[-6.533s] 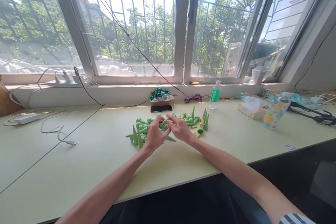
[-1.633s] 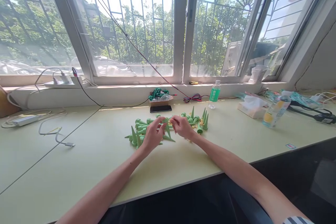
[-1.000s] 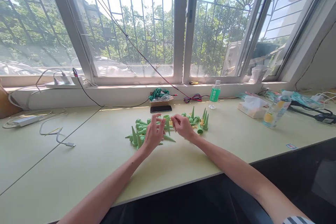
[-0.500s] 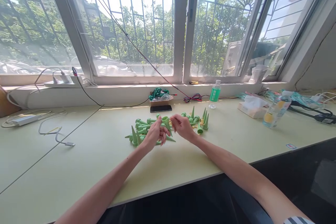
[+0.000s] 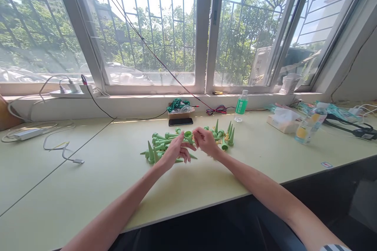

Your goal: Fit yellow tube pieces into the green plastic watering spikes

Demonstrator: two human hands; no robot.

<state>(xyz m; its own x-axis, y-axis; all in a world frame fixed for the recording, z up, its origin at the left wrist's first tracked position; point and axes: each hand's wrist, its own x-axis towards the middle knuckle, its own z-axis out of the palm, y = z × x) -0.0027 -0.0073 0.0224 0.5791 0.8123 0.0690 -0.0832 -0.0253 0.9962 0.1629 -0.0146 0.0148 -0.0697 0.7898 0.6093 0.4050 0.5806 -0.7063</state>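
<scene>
My left hand (image 5: 174,150) is closed around a green plastic watering spike (image 5: 188,136), its wide hollow end facing up and its lower part hidden by my fingers. Right beside the rim, my right hand (image 5: 205,141) has its fingertips pinched together; whatever they hold is too small or hidden to make out. Several more green spikes (image 5: 159,141) lie heaped behind and left of my left hand, a few standing point up. Another group of green spikes (image 5: 231,135), mixed with small yellowish pieces, sits beyond my right hand.
Behind the spikes are a black phone (image 5: 180,122) and a small box of green cords (image 5: 179,110). A green-labelled bottle (image 5: 240,106), a tissue box (image 5: 283,120) and another bottle (image 5: 309,125) stand to the right. Cables (image 5: 63,147) lie at left; the table's front edge (image 5: 188,208) is near me.
The spike in my left hand has tipped, so its open end now shows more and its point no longer shows. My left fingers have shifted slightly right; my right hand stays close beside the rim.
</scene>
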